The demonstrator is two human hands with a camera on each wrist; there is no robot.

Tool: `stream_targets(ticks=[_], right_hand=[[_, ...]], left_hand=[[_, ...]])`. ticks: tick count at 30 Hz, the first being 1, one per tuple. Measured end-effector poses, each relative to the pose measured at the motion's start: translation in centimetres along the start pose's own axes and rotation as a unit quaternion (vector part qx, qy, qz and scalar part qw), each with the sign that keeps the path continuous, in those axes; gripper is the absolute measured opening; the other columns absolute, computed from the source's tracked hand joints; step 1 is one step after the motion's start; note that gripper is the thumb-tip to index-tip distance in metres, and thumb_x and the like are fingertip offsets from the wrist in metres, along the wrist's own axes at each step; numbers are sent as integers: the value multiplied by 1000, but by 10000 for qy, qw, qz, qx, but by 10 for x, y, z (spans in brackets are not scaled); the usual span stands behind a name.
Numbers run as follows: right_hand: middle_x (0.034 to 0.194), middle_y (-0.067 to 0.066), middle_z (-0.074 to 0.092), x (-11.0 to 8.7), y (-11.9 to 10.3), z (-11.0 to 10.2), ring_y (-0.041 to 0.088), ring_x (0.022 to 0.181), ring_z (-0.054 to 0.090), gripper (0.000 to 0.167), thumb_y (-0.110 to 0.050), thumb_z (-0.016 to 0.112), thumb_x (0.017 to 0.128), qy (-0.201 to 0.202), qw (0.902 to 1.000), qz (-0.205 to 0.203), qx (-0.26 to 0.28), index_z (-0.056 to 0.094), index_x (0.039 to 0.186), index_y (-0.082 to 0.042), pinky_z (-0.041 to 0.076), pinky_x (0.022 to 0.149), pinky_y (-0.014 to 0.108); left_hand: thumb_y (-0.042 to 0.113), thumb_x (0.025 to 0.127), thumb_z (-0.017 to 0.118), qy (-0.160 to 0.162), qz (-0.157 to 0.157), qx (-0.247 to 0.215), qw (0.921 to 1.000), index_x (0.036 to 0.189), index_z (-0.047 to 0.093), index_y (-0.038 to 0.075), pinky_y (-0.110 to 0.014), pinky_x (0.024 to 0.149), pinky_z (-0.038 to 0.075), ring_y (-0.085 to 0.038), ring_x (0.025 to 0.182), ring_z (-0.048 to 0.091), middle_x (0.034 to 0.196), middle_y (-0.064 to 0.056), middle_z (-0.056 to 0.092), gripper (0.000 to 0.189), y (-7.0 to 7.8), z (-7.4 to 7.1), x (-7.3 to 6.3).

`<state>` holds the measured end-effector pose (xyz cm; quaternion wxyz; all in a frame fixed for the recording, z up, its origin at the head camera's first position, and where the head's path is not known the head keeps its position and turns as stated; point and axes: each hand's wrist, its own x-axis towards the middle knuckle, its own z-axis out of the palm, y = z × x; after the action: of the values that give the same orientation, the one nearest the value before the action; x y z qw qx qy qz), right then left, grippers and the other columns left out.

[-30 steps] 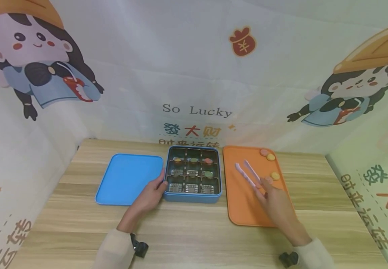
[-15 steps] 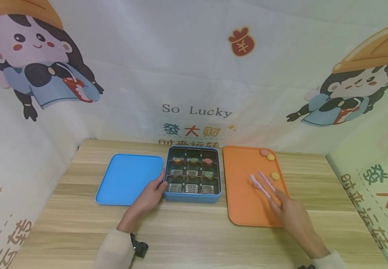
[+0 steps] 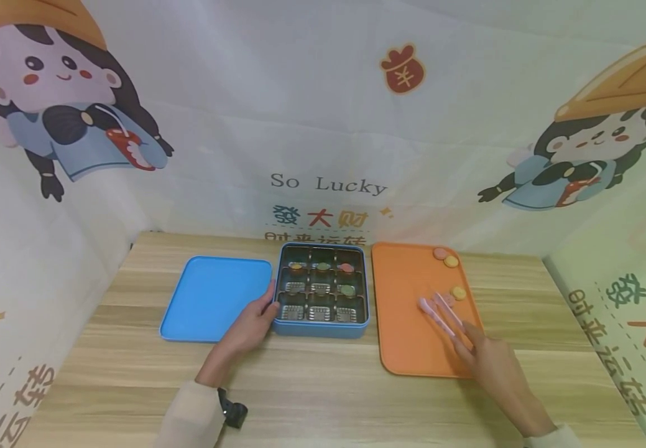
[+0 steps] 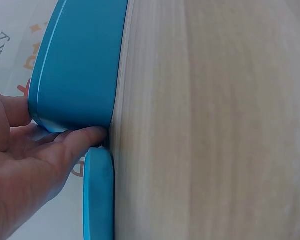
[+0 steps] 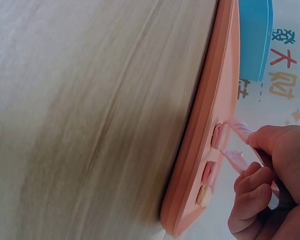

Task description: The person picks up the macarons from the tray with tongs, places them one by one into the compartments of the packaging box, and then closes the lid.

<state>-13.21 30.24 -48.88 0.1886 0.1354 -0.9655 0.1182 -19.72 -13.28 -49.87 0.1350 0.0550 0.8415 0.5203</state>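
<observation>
My right hand holds pink tongs over the orange tray. In the right wrist view the parted tips of the tongs stand on either side of a pink macaron; another pink macaron and a yellow one lie close by. At the left of a blue box, my left hand grips the front corner, thumb at the rim and fingers along the side wall. The box's black divided insert bears a yellow, a pink and two green macarons in separate compartments.
A blue lid lies left of the box, partly beneath the left hand and close to the box wall. Near the tray's back right corner sit a pink macaron and a yellow macaron. A printed cloth hangs behind the table.
My right hand has moved right and toward me, bringing the tongs from the tray's middle to the pink macaron near its right side. The left hand and box stay put.
</observation>
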Motion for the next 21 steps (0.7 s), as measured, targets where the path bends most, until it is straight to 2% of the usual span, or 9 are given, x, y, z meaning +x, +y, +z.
stream_targets(ticks=[9,21], right_hand=[[49,-8,34,-1,0,-1,5,40,31,18,-14,74,87,-308,9993,221,18,58,87,-5,22,36,18],[51,-8,34,2,-4,-2,7,41,32,16,-14,72,90,-381,9985,337,210,62,94,-2,25,37,20]], left_hand=[[18,109,33,-19,110,-66,9999,159,7,8,-49,122,13,-31,152,8,164,-14,12,57,-1,0,0],[18,109,32,-61,102,-132,9998,159,6,8,-48,122,14,-30,152,7,165,-13,10,57,2,0,-1]])
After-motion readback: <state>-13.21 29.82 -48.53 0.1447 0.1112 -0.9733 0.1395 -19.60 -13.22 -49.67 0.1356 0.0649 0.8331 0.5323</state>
